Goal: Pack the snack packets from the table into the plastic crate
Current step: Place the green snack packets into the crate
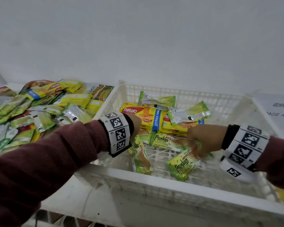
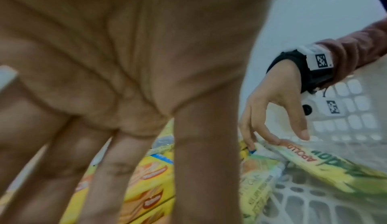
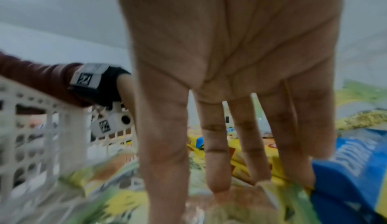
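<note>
A white plastic crate [image 1: 154, 179] holds yellow nabati wafer packs [image 1: 146, 115] and several green pandan cake packets [image 1: 166, 140]. My left hand [image 1: 135, 122] hovers over the crate's left part. Its fingers [image 2: 130, 169] are straight and spread above a nabati pack [image 2: 150, 186], holding nothing. My right hand [image 1: 202, 140] reaches down in the middle of the crate. Its straight fingertips [image 3: 217, 188] touch a pandan packet [image 3: 236, 202], also shown in the left wrist view as the pandan packet [image 2: 326, 164]. A heap of snack packets [image 1: 39, 112] lies on the table left of the crate.
The crate's lattice walls [image 3: 31, 136] rise around both hands. A white wall stands close behind. A printed paper sign [image 1: 279, 108] lies to the right of the crate. The white table edge [image 1: 88, 202] runs in front of the crate.
</note>
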Motion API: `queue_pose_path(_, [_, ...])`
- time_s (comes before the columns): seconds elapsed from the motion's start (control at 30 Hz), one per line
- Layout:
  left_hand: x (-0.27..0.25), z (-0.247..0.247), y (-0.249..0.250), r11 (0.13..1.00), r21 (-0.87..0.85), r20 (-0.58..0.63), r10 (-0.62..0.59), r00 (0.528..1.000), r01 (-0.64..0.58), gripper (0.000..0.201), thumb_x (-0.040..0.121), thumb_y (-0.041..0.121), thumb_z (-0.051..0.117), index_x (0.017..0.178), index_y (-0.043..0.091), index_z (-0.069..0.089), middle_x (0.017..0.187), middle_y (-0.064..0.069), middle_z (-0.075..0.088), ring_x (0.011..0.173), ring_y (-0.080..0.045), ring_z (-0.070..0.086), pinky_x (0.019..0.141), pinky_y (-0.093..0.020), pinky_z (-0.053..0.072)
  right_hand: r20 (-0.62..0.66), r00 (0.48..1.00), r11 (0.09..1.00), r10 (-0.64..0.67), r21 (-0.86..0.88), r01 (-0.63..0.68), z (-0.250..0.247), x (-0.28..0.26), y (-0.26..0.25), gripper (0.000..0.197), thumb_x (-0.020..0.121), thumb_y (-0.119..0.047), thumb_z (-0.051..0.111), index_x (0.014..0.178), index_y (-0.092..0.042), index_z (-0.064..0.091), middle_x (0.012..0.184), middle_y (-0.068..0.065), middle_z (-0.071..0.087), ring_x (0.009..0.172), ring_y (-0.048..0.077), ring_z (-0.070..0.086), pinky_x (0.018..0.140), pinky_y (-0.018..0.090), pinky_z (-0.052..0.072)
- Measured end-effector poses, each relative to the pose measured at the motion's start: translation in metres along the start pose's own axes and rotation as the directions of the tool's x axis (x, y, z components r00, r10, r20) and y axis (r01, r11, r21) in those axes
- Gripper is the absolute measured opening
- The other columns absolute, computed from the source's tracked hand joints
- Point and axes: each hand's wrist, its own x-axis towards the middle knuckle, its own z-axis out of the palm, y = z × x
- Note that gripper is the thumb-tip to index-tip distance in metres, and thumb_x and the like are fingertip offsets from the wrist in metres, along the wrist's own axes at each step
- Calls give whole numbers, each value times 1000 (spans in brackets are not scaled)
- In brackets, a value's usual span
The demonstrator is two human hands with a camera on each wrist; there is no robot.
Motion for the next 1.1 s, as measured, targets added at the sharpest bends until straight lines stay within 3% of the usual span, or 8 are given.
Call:
queue_pose_path(0.13, [0,0,4,969,-116,-51,213,976,-217,44,82,15,68,124,10,54,129,-7,53,118,-23,49,87,-31,40,-131,979,982,-154,-133,137,-2,-1,-21,31,81,-30,66,109,-19,58,111,-4,52,97,13,49,79,22,39])
queue_pose_path(0.27, [2,7,6,924,-170,45,354,934,-342,41,80,9,69,119,11,58,112,-8,51,101,-19,47,78,-24,34,-49,973,966,-226,-140,217,3,4,-42,42,84,-33,64,122,-21,52,122,-1,52,108,18,51,78,25,37])
queue_pose_path(0.4, [7,16,13,934,-66,122,358,926,-352,43,83,5,65,124,8,54,130,-11,51,102,-18,48,66,-21,38,74,970,964,-231,-120,238,10,5,-41,47,84,-29,65,127,-20,50,129,2,51,116,19,50,81,23,36])
queue_pose_path(0.53, [11,20,20,942,47,168,321,932,-333,47,87,4,59,133,7,45,141,-9,43,128,-23,42,97,-28,37,153,956,962,-249,-74,263,7,4,-37,59,77,-26,72,131,-21,48,131,1,52,118,18,49,95,30,42])
queue_pose_path(0.63, [11,23,20,949,50,139,303,943,-312,49,89,8,59,135,7,44,143,-8,42,131,-21,41,100,-26,34,139,959,952,-248,-145,268,11,7,-38,61,76,-24,72,132,-20,47,130,2,53,120,21,48,97,33,42])
queue_pose_path(0.9, [10,17,4,969,129,71,204,976,-212,40,96,14,48,132,0,45,105,-9,42,92,-15,37,56,-14,31,-171,960,940,-222,-300,164,11,16,-47,56,86,-52,54,128,-17,47,117,5,60,107,26,55,85,35,46])
queue_pose_path(1.03, [9,11,2,987,117,16,109,994,-111,41,94,17,51,132,2,47,91,-7,50,89,-16,38,75,-23,35,-229,956,941,-183,-322,103,13,21,-55,57,89,-53,48,132,-17,44,121,4,53,114,24,49,89,35,42])
queue_pose_path(1.1, [9,10,0,990,114,-9,88,996,-86,42,91,20,57,128,1,51,69,0,40,74,-17,42,63,-24,36,-234,953,957,-191,-260,128,11,18,-52,53,89,-49,51,134,-22,43,123,1,51,115,22,49,87,32,42])
